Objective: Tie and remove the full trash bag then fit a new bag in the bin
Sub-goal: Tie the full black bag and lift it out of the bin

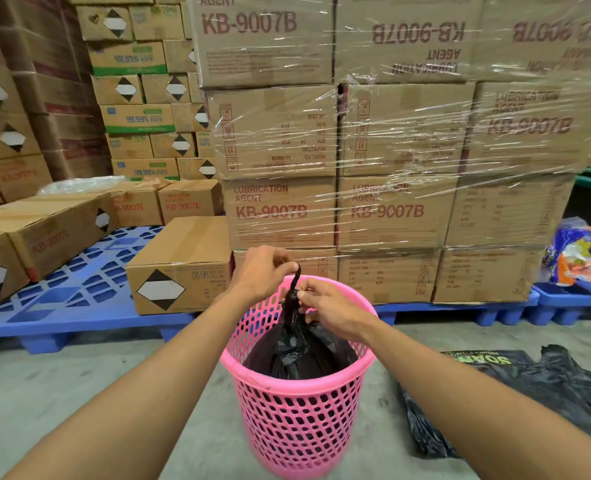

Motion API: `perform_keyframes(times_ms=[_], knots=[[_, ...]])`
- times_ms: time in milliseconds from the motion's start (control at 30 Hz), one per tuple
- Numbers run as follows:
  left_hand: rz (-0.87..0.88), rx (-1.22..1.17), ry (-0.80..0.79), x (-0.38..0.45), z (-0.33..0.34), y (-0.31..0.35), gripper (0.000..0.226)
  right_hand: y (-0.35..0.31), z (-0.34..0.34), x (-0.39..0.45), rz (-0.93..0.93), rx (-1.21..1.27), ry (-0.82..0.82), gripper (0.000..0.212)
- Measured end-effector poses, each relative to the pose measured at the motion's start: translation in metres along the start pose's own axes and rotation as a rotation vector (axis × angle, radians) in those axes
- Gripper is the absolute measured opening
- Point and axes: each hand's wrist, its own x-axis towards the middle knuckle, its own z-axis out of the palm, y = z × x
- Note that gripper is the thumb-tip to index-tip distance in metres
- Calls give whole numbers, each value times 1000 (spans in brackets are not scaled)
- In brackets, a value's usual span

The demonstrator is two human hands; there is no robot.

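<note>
A pink perforated plastic bin (299, 415) stands on the concrete floor in front of me. Inside it sits a full black trash bag (297, 355), its top gathered into a twisted neck that rises above the rim. My left hand (263, 268) pinches the upper end of a black strip of the bag and holds it up. My right hand (325, 301) grips the neck at the knot, just below and to the right. A loose black plastic bag (543, 386) lies flat on the floor to the right of the bin.
Stretch-wrapped cardboard boxes (391, 209) are stacked high right behind the bin on a blue pallet (79, 299). A single box (180, 268) stands on the pallet at the left. Colourful packaging (574, 254) sits at the far right.
</note>
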Motion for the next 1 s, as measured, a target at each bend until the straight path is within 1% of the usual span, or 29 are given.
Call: perform_keyframes(times_ms=[67, 100, 167, 200, 233, 267, 333, 367, 400, 433, 500, 567, 633, 700, 767, 800, 833, 867, 900, 933, 967, 1000], knots=[[3, -63, -15, 1, 3, 7, 20, 4, 1, 5, -7, 91, 45, 16], [-28, -125, 5, -1, 5, 6, 21, 5, 1, 7, -7, 121, 81, 15], [-189, -355, 55, -6, 7, -2, 26, 3, 0, 7, -7, 155, 150, 18], [-283, -456, 21, -10, 9, -10, 27, 3, 0, 7, -5, 154, 177, 20], [-339, -464, -85, -15, 11, -18, 28, 2, 0, 8, -6, 156, 203, 22], [-356, -360, -252, -22, 17, -28, 37, 1, 2, 9, -5, 154, 226, 23], [-319, -88, -613, -39, 35, -41, 70, -2, 7, 13, -5, 146, 251, 24], [-304, -18, -711, -46, 43, -42, 85, -2, 10, 14, -5, 144, 255, 24], [-293, -19, -734, -51, 50, -43, 93, -4, 12, 15, -3, 132, 261, 24], [-276, -77, -708, -52, 55, -42, 92, -5, 12, 16, 0, 120, 272, 24], [-183, -183, -585, -51, 60, -39, 72, -5, 11, 18, 0, 106, 292, 23], [-87, -191, -435, -49, 65, -40, 55, -4, 10, 21, -9, 125, 293, 22], [-25, -177, -346, -48, 72, -41, 45, -4, 11, 23, -18, 136, 269, 21], [-35, -166, -335, -46, 79, -45, 37, -8, 11, 22, -12, 104, 243, 18], [-94, -169, -350, -43, 86, -48, 31, -13, 4, 18, 3, -36, 227, 10], [-113, -155, -357, -42, 88, -47, 30, -13, -2, 17, 2, -173, 253, 19], [-129, -142, -360, -40, 89, -47, 29, -13, -9, 14, -13, -316, 303, 36], [-142, -139, -362, -40, 92, -47, 29, -13, -16, 9, -17, -410, 352, 53], [-156, -135, -365, -39, 94, -47, 29, -10, -23, 5, -2, -436, 361, 67], [-167, -129, -369, -38, 96, -47, 30, -5, -27, 0, 43, -423, 295, 79], [-185, -124, -367, -37, 97, -47, 31, 0, -30, -6, 101, -426, 194, 90], [-210, -114, -355, -36, 97, -46, 32, 10, -32, -10, 158, -478, 97, 101]])
